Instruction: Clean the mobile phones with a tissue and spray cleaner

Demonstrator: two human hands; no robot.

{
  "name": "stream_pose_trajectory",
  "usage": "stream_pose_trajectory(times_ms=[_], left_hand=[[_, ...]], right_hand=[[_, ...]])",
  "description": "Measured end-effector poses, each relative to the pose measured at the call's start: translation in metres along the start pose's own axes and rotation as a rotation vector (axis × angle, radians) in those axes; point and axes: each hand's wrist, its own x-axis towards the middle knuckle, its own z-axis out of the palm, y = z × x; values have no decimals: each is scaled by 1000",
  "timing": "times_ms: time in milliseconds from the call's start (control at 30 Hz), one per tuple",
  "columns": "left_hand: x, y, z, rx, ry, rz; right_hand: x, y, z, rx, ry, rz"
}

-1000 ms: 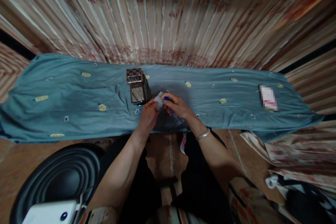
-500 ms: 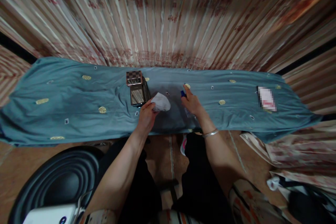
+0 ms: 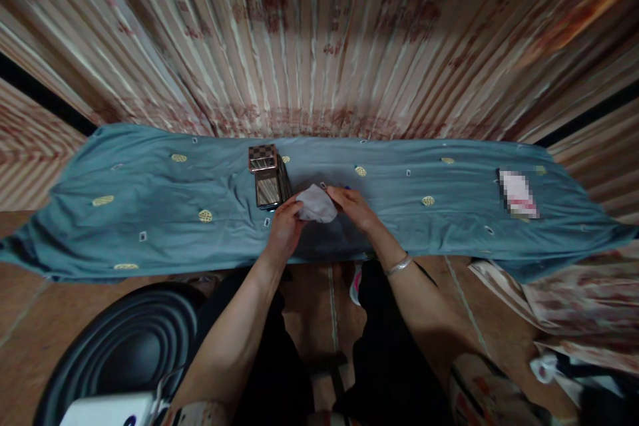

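A white cloth (image 3: pixel 316 205) lies bunched on the blue-grey patterned sheet (image 3: pixel 150 213) covering a long low surface. My left hand (image 3: pixel 285 227) pinches the cloth's left edge. My right hand (image 3: pixel 352 205) is closed on its right edge, and a small blue-tipped object peeks out just behind the fingers. A shiny metal box with a checkered lid (image 3: pixel 268 177) stands upright just left of the cloth, close to my left hand. A silver bangle (image 3: pixel 399 265) sits on my right wrist.
A striped curtain hangs behind the covered surface. A small white and red item (image 3: pixel 518 193) lies at the far right of the sheet. A black ribbed round object (image 3: pixel 124 346) sits on the floor at lower left. Patterned fabric is heaped at lower right.
My right hand had moved right with the blue-tipped object, then came back to the cloth's right edge. The cloth has been spread wider between both hands.
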Motion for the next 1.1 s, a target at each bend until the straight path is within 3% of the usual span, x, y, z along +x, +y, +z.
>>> stream_pose_trajectory(times_ms=[100, 300, 567, 733, 1100], left_hand=[[-2, 4, 1, 21, 4, 19], [-5, 7, -3, 150, 96, 116], [-2, 30, -28, 905, 211, 648], [18, 29, -45, 1119, 341, 540], [25, 34, -46, 1154, 294, 527]], right_hand=[[0, -3, 10, 91, -93, 37], [1, -4, 13, 180, -63, 32], [10, 8, 11, 299, 102, 73], [11, 7, 11, 342, 109, 59], [9, 1, 6, 398, 129, 43]])
